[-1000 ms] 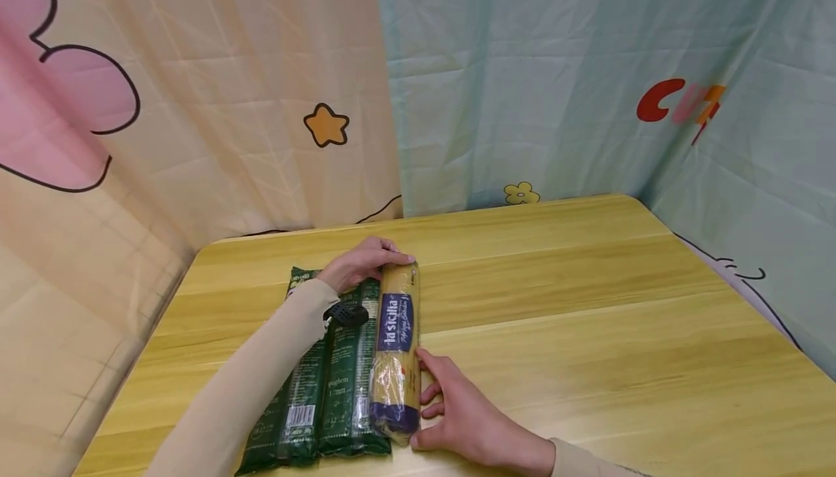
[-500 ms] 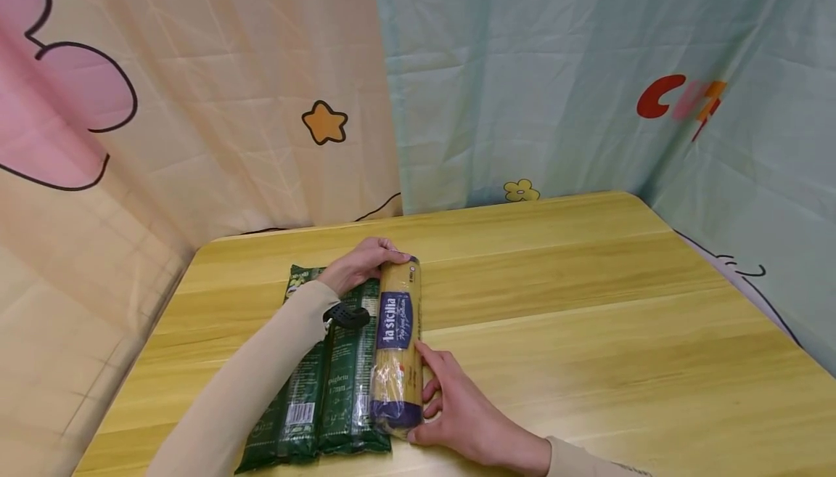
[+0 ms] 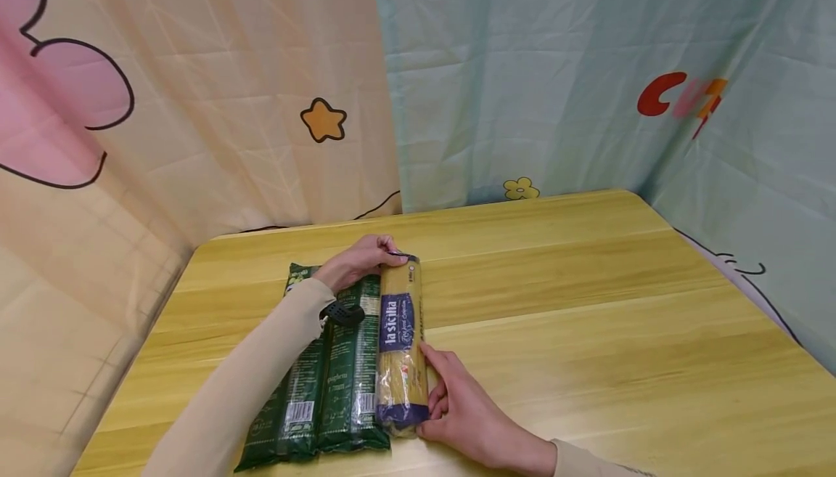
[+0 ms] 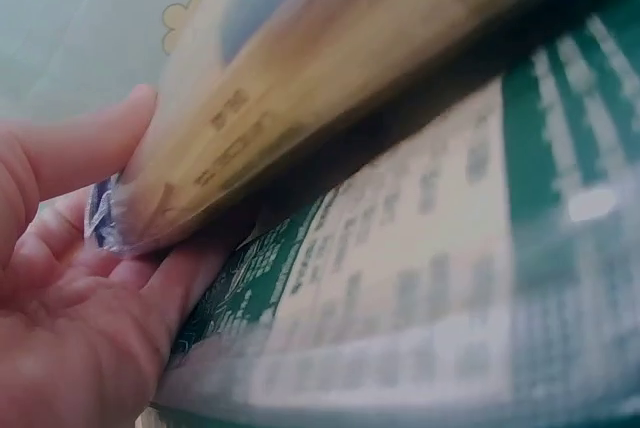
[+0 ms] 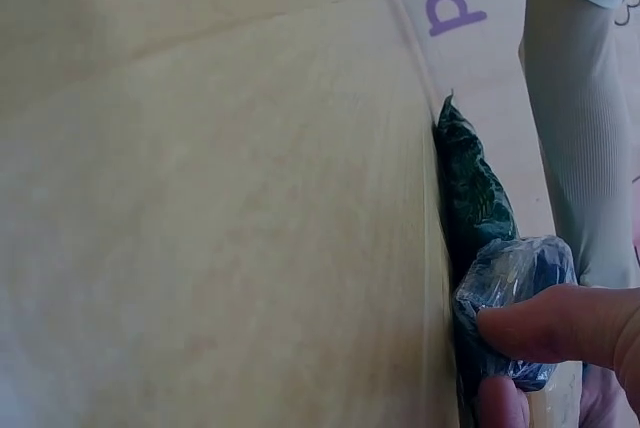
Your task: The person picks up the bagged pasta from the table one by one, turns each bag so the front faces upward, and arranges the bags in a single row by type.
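1. Two green packs point(image 3: 342, 393) lay side by side on the bench point(image 3: 575, 317), seemingly done.
2. Just right was the yellow pack point(image 3: 400, 346), fingers of the left hand point(image 3: 361, 261) gripping its far end, the right hand's point(image 3: 472, 417) its near.
3. Releasing it remained, I judged.

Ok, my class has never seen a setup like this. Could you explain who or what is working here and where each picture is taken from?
There is no robot here, just a person's bare left hand and right hand. The widest picture comes from a camera worn on the head, looking forward and down. The other two come from cameras worn on the wrists, each looking at its own hand's work; the left one is partly blurred. On the wood-grain table lie two green packets, side by side. Beside them is a yellow packet marked "la sicilia". The left hand grips its far end, and the right hand holds its near end.
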Available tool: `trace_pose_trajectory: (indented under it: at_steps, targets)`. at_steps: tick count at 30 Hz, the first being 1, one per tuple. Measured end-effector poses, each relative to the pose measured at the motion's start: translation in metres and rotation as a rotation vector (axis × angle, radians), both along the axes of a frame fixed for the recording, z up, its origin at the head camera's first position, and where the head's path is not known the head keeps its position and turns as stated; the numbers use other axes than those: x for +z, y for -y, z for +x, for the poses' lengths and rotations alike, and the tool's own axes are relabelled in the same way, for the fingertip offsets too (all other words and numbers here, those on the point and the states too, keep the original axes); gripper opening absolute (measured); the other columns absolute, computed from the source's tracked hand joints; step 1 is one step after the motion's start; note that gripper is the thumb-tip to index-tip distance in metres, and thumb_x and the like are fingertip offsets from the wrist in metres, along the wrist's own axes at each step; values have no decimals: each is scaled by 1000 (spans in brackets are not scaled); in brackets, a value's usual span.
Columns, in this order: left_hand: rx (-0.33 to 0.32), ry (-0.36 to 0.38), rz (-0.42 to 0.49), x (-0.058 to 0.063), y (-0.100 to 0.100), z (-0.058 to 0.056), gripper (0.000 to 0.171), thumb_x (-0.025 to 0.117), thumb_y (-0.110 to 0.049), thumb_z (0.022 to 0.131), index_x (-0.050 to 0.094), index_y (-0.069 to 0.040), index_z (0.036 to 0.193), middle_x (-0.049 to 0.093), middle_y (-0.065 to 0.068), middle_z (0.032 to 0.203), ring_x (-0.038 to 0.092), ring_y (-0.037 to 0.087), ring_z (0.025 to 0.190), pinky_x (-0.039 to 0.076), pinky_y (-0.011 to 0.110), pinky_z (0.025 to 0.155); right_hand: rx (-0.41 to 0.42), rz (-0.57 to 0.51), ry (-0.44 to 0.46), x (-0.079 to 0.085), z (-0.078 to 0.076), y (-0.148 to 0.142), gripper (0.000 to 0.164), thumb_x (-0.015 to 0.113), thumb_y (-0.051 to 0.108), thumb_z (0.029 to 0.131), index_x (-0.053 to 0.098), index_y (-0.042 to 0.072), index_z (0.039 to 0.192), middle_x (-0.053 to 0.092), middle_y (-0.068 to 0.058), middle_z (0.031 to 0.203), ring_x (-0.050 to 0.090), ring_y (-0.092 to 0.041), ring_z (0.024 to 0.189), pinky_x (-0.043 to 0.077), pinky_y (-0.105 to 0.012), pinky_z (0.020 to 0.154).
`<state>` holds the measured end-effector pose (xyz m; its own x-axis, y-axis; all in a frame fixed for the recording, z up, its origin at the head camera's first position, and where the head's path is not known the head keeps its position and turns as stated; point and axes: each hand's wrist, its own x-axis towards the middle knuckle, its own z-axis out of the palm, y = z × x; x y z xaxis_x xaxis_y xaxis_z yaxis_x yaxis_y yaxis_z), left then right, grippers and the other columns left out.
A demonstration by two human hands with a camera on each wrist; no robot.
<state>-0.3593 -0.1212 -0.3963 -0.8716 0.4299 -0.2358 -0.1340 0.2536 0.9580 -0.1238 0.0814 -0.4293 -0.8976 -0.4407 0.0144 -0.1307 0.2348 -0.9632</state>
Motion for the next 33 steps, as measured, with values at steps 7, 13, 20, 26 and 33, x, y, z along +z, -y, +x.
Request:
trace_pose_trajectory:
  at_steps: [7,13,20,26,33]
  targets:
    - [-90,-127,-110,5,1,3,13,71,-3,89,65,-1,101,68,6,90,62,19,83,51,31,73,23,18,-34,3,3,-6,105,72,-18,64,26,9,155,43,-7,122,55,-13,79,53,-24,66]
    - [-164,-266,-282,11,5,9,29,68,-15,93,69,-5,120,68,8,112,64,21,94,53,36,82,54,97,-82,6,4,-12,102,64,-18,63,29,9,154,41,-5,134,54,-11,78,52,-24,64]
    - [-275,-327,-400,11,2,10,34,66,-28,96,69,-4,120,69,8,104,65,20,85,53,35,76,55,137,-83,5,6,-16,95,66,-13,70,30,11,154,41,-4,134,54,-9,77,51,-23,63]
    - [-301,-318,-449,12,1,7,30,65,-26,97,70,-4,116,69,6,97,61,19,79,51,34,74,4,230,-53,7,6,-18,92,86,17,71,38,10,150,49,-1,110,51,-11,75,45,-23,60]
    - [-317,-306,-405,10,3,6,29,64,-22,97,68,-2,119,67,8,101,59,18,83,51,32,77,25,293,-114,7,2,-17,86,88,32,70,46,8,140,50,2,100,47,-10,71,40,-21,54]
